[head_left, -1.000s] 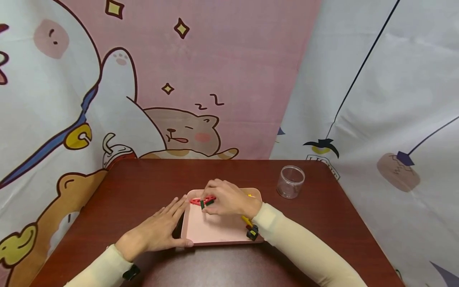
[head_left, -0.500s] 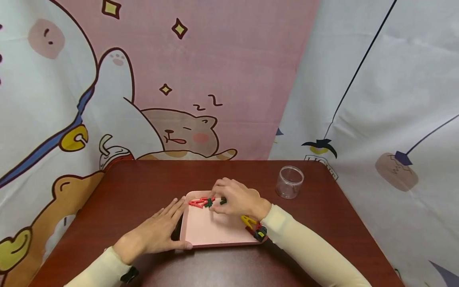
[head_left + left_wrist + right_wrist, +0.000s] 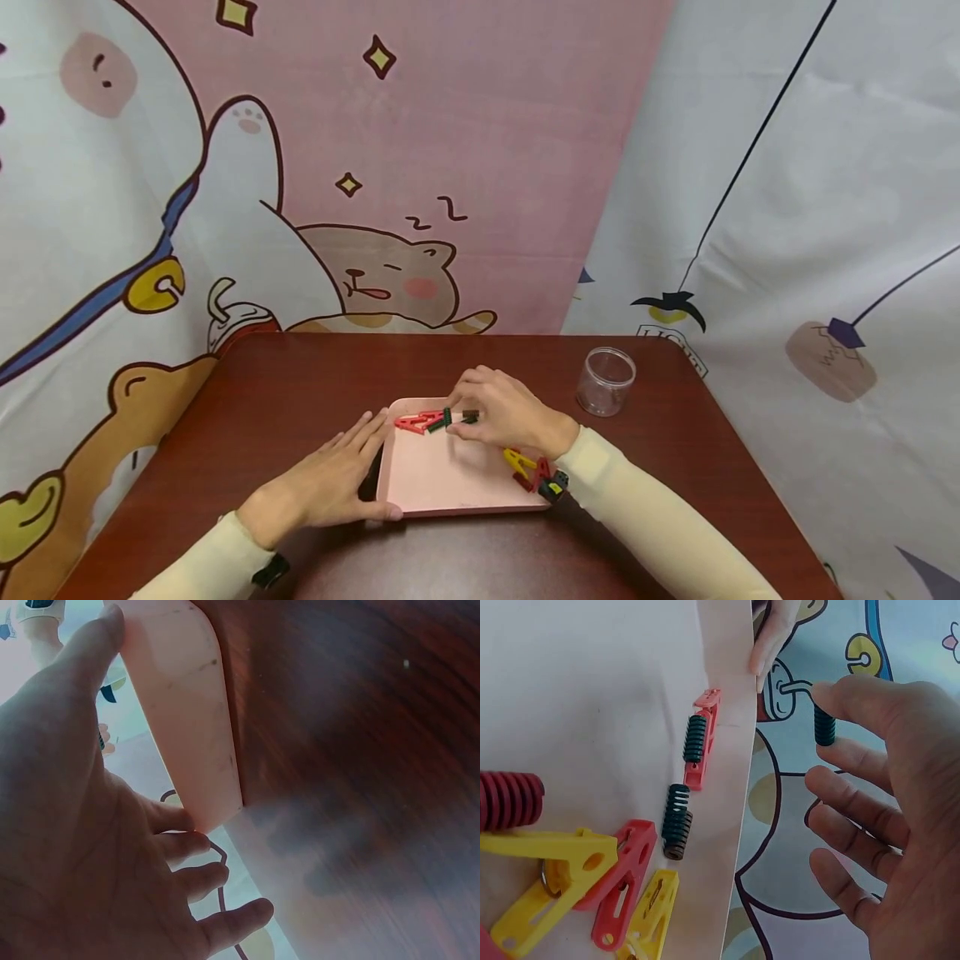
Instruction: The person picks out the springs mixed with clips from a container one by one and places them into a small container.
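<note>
A dark green coil spring (image 3: 824, 727) is pinched between the thumb and index finger of my right hand (image 3: 504, 414), over the back of the pink tray (image 3: 423, 487). The other fingers are loosely bent. Along the tray's far side lie a red clothespin (image 3: 410, 426) and more dark springs (image 3: 677, 806). My left hand (image 3: 326, 485) rests on the tray's left edge, its fingers spread and fairly straight, thumb at the near corner. Yellow clothespins (image 3: 654, 904), another red clothespin (image 3: 626, 881) and a dark red spring (image 3: 510, 800) lie toward the tray's right side, partly hidden by my right wrist in the head view.
A clear round jar (image 3: 607, 382) stands on the dark brown table (image 3: 315, 375), behind and right of the tray. A printed cloth (image 3: 510, 167) hangs beyond the table's far edge.
My right hand has moved a little to the right with the green spring, uncovering the red clothespin and springs beside it. The left hand stays at the tray's edge.
</note>
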`<state>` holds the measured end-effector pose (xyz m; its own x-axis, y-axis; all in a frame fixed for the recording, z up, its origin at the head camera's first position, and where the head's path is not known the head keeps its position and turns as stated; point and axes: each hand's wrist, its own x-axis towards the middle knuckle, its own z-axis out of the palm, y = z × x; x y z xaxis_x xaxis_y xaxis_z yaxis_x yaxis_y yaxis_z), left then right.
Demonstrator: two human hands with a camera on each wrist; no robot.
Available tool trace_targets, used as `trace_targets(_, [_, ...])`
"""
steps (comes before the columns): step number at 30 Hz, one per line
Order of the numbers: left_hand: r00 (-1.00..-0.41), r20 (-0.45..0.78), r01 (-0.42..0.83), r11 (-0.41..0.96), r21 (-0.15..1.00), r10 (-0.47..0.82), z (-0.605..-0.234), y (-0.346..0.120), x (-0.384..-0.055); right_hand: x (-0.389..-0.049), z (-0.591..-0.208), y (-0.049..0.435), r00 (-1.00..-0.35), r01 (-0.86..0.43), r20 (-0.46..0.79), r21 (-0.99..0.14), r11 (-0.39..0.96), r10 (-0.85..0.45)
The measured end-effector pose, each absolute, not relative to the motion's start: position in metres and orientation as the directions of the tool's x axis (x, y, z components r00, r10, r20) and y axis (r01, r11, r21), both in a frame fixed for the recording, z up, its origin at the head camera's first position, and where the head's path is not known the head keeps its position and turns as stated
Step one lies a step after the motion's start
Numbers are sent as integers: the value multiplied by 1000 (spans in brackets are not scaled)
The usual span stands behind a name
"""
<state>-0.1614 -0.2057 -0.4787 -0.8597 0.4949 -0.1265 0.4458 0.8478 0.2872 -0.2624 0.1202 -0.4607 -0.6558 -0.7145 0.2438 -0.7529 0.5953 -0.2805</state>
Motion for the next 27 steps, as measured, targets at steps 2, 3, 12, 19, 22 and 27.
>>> trace_targets(2, [-860, -129, 445, 849, 285, 494, -479, -206, -161, -262, -460, 122, -660, -749, 243, -290, 596, -711])
trace_targets(3, [-860, -132, 443, 850, 285, 493, -478, -206, -161, -262, -459, 123, -662, -747, 242, -294, 596, -710])
trace_targets(12, [-861, -141, 436, 851, 294, 490, -478, -206, -162, -258, -456, 133, -692, -717, 223, -320, 619, -687])
trace_targets(19, [-860, -132, 441, 849, 292, 492, -478, -206, -162, -258, -456, 139, -692, -718, 245, -331, 613, -679])
trace_targets(22, [-860, -127, 442, 846, 298, 494, -478, -206, -161, -258, -457, 143, -690, -721, 255, -328, 610, -678])
trace_targets(27, [-859, -119, 445, 842, 306, 497, -477, -206, -160, -259, -456, 148, -683, -729, 274, -311, 610, -677])
